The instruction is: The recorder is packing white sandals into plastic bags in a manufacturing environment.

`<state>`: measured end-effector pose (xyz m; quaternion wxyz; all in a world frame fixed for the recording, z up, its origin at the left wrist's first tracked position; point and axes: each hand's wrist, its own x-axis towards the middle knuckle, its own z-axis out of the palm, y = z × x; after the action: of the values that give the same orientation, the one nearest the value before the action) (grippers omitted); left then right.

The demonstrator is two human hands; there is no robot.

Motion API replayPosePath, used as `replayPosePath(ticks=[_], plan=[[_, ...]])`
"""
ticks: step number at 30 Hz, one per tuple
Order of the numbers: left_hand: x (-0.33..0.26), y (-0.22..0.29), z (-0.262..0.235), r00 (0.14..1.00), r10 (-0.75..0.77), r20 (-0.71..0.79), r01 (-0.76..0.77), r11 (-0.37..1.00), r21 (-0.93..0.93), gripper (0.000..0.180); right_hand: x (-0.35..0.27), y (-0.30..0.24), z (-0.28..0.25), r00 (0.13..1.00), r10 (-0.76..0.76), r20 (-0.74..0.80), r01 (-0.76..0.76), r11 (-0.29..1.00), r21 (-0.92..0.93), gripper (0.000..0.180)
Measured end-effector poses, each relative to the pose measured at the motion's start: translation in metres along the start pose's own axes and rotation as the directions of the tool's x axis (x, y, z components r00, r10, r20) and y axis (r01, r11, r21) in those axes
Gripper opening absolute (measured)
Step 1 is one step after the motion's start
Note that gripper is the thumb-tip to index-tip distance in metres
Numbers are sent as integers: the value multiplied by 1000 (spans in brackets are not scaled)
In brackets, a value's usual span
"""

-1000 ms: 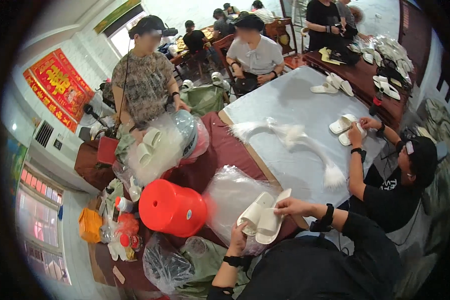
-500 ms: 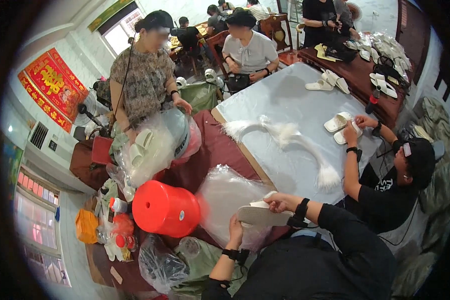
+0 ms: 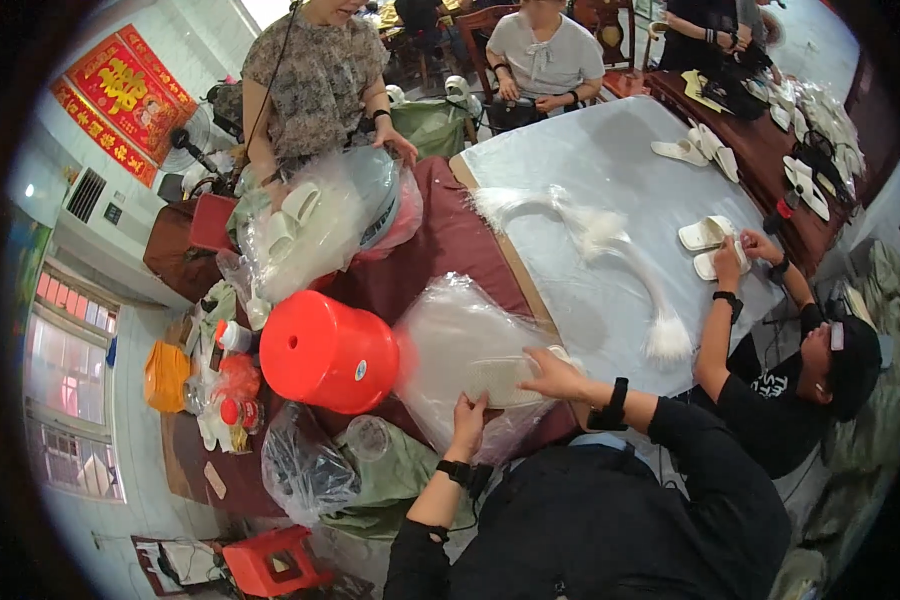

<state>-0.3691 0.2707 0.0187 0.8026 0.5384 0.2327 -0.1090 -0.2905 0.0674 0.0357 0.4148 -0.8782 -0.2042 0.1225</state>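
A white slipper (image 3: pixel 498 384), its patterned sole turned up, is held low over a stack of clear plastic bags (image 3: pixel 450 318). Fingers and thumb of my left hand (image 3: pixel 468 422) close on its left end at the near edge. My right hand (image 3: pixel 556 377) grips the other end, thumb stretched along the sole; the fingers beneath are partly hidden. Part of the slipper's strap side shows beyond my right fingers. An upturned red plastic stool or bucket (image 3: pixel 328 352) stands left of the bags.
A co-worker at right handles white slippers (image 3: pixel 708 233) on the pale table sheet (image 3: pixel 610 150), where a bundle of white ties (image 3: pixel 600 228) lies. Opposite, another person holds bagged slippers (image 3: pixel 295 215). Jars and an orange bag (image 3: pixel 166 377) sit at left; a red stool (image 3: pixel 275 562) stands below.
The slipper has moved down over the plastic bags, its sole now facing up more flatly. Both my hands moved with it. The whole view has shifted, showing more at the bottom.
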Motion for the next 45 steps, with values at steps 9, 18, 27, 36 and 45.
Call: replayPosePath(ticks=[9, 18, 27, 36, 45], plan=[[18, 19, 7, 995, -10, 95, 10, 1000, 0, 28, -10, -26, -34, 927, -362, 99, 314, 604, -732, 60], [18, 42, 22, 985, 160, 67, -173, 888, 426, 25, 4, -13, -49, 971, -210, 116, 240, 849, -470, 18], [23, 23, 26, 973, 229, -33, -155, 750, 644, 30, 8, -4, -62, 970, -41, 240, 118, 942, -315, 28], [18, -18, 19, 987, 106, -119, 53, 487, 872, 79, 62, 21, -66, 996, 6, 94, 18, 965, -260, 38], [0, -55, 2, 993, 48, -108, 94, 235, 968, 65, 87, 54, -42, 985, -29, 168, 62, 979, -192, 46]])
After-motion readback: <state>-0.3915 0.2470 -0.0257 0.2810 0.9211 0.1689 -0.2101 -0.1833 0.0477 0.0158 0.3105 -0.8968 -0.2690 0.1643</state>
